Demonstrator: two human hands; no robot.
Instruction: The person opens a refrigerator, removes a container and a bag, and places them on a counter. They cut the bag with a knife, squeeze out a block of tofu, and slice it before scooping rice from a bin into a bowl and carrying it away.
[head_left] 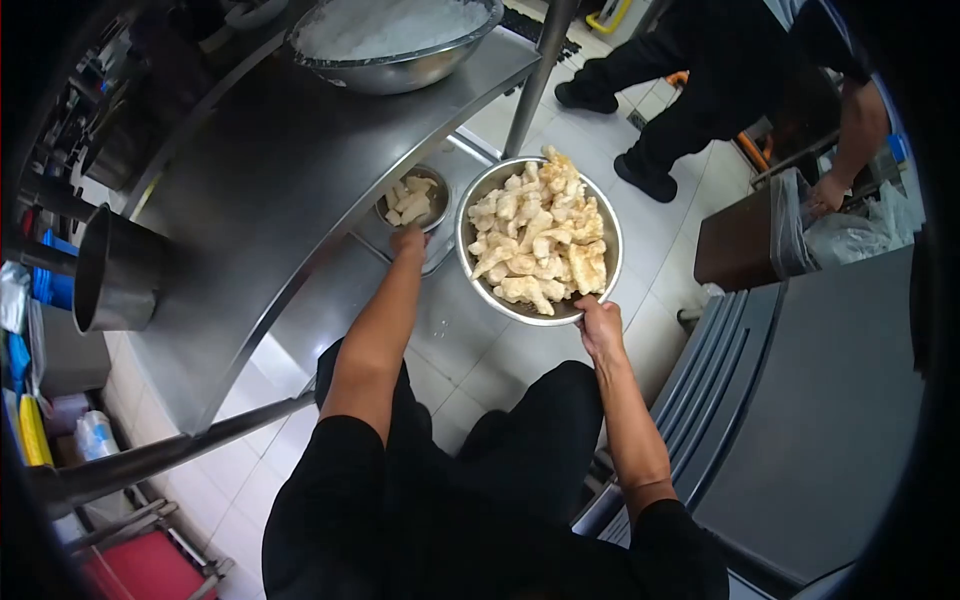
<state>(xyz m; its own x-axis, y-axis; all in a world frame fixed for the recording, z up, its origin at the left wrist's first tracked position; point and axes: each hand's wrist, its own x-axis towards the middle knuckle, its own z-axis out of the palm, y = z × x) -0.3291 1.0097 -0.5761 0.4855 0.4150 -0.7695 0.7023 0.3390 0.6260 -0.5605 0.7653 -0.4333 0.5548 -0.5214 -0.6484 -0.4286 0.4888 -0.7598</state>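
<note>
My right hand [600, 326] is closed on the near rim of a large metal bowl [464, 243]. Pale golden, battered-looking food pieces [540, 235] are heaped in it above the rim. Lower down, beside the worktable's edge, a smaller metal bowl [437, 210] contains a few similar pale pieces [408, 200]. At that bowl's near rim is my left hand [408, 240], fingers curled around the edge and partly in shadow. The large bowl is tilted slightly toward me, its underside hidden.
A steel worktable [250, 190] on my left bears a wide bowl of white flour-like powder [390, 25] and a metal pot [115, 270]. A grey appliance [820, 400] stands right. Another person [720, 80] stands ahead, a hand at a lined brown bin [735, 240].
</note>
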